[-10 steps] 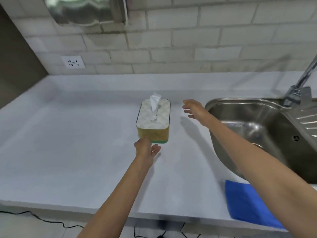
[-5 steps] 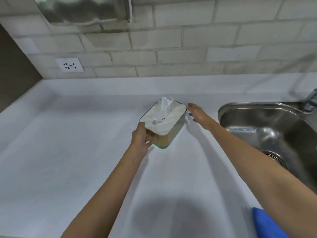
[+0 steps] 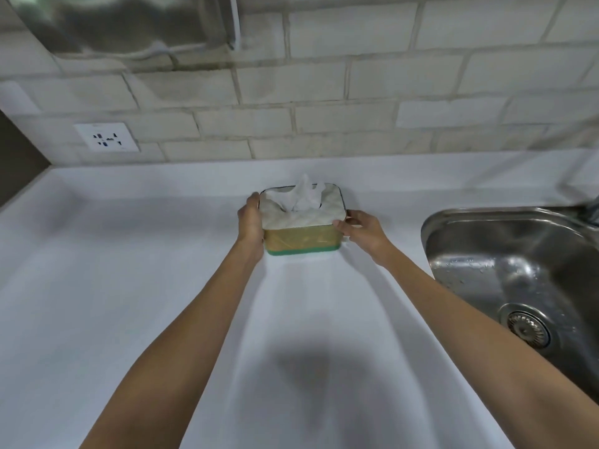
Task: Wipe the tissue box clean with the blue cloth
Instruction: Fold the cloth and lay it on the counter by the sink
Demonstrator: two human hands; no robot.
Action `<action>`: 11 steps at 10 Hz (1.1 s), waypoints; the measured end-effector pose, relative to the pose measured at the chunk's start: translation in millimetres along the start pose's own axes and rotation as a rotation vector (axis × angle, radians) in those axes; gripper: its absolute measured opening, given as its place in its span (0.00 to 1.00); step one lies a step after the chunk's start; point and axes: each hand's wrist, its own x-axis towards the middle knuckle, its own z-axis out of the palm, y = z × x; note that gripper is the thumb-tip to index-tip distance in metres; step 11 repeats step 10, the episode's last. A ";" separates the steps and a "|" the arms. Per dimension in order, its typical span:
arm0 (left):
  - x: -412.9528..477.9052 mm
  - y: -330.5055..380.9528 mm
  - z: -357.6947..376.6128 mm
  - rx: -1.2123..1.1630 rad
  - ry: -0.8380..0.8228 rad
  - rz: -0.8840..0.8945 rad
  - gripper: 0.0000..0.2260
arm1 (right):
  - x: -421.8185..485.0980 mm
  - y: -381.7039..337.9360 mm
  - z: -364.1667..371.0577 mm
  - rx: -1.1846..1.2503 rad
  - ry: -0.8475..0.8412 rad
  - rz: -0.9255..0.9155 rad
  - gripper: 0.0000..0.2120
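Note:
The tissue box [image 3: 301,236] has a white patterned top, yellow sides and a green base, with a white tissue sticking up from its slot. It sits on the white counter [image 3: 129,286] near the back wall. My left hand [image 3: 251,222] grips its left side. My right hand [image 3: 359,230] holds its right side, thumb on the front corner. The blue cloth is out of view.
A steel sink [image 3: 518,273] with a round drain lies to the right of the box. A white wall socket [image 3: 107,137] sits on the brick-tile wall at the left. A shiny metal hood [image 3: 129,24] hangs above.
Both hands have closed onto the box's two sides. The box has turned so its long side faces me. The view has moved forward and the blue cloth has left the frame.

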 end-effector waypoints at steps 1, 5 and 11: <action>24.0 6.1 2.6 0.025 -0.025 -0.007 0.22 | 17.0 -1.6 8.6 0.020 0.045 -0.015 0.22; 77.5 13.2 13.8 0.007 -0.055 0.021 0.27 | 67.2 -10.8 21.6 -0.035 0.124 -0.041 0.21; 87.1 8.9 13.5 0.077 -0.122 0.069 0.28 | 78.4 -23.4 19.2 -0.100 0.050 0.050 0.25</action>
